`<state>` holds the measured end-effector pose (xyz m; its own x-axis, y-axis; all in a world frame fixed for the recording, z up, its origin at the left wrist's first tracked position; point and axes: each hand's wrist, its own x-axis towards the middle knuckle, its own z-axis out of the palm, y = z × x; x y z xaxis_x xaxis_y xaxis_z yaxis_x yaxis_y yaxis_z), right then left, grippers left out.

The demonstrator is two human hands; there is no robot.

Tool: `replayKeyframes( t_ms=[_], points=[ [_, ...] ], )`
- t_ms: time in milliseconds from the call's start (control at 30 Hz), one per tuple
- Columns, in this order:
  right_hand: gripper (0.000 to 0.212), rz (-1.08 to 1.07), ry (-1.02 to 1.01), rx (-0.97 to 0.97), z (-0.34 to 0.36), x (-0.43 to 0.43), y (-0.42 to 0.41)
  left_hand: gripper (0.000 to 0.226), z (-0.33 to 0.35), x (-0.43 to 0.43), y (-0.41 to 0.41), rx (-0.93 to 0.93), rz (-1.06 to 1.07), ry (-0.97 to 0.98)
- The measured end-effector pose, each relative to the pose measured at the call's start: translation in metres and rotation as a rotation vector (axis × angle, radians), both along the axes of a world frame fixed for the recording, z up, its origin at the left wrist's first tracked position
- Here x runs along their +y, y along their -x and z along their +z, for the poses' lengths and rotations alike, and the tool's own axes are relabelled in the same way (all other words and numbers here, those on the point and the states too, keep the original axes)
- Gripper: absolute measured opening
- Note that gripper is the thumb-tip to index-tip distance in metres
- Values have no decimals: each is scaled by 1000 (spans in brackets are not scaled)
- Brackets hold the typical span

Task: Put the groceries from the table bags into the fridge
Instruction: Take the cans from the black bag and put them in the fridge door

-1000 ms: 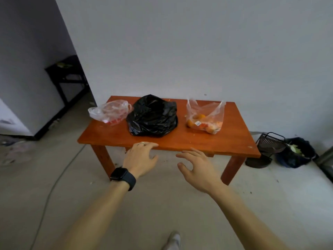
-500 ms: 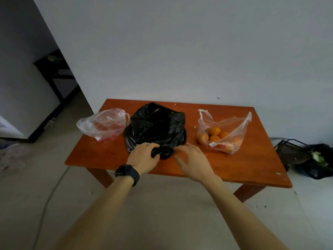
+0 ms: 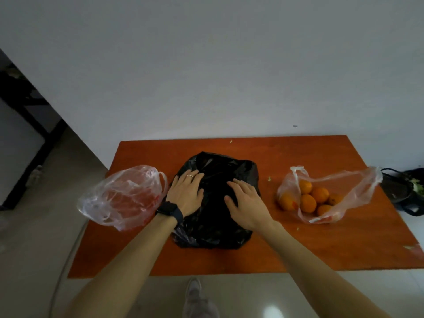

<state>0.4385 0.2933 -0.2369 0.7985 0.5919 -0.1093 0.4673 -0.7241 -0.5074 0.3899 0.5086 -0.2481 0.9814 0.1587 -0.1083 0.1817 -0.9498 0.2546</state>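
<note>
A black plastic bag (image 3: 218, 228) lies in the middle of the orange-brown table (image 3: 321, 246). My left hand (image 3: 187, 193), with a ring and a dark watch, rests flat on the bag's left side. On the bag's right side lies my right hand (image 3: 247, 203), fingers spread. Neither hand grips anything that I can see. A clear bag with red contents (image 3: 124, 198) sits at the table's left edge. To the right, a clear bag (image 3: 344, 193) holds several oranges (image 3: 308, 203). The black bag hides its contents.
A white wall runs right behind the table. A dark basket and a dark bag with greens (image 3: 406, 191) sit on the floor at the right. A black frame (image 3: 29, 145) stands at the far left. A cable (image 3: 66, 265) trails over the floor near my shoe (image 3: 195, 292).
I have stepped closer, so the table now sits lower and larger in view. Both hands moved forward from the bag's near edge onto its top.
</note>
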Motion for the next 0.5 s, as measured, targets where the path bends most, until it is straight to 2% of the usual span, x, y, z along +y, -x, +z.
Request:
replayKeyframes(
  t_ms=[167, 300, 367, 433, 500],
  points=[
    [54, -13, 272, -31, -29, 64, -46, 49, -22, 41, -53, 287, -368, -168],
    [60, 0, 625, -9, -49, 54, -68, 43, -33, 68, -53, 467, -622, -420],
    [71, 20, 800, 89, -59, 35, -66, 50, -42, 87, -40, 563, -693, -540],
    [79, -5, 838, 203, -69, 17, -59, 68, -50, 108, -29, 627, -708, -579],
    [82, -57, 738, 262, -76, 5, -51, 78, -54, 123, -27, 620, -706, -556]
  ],
)
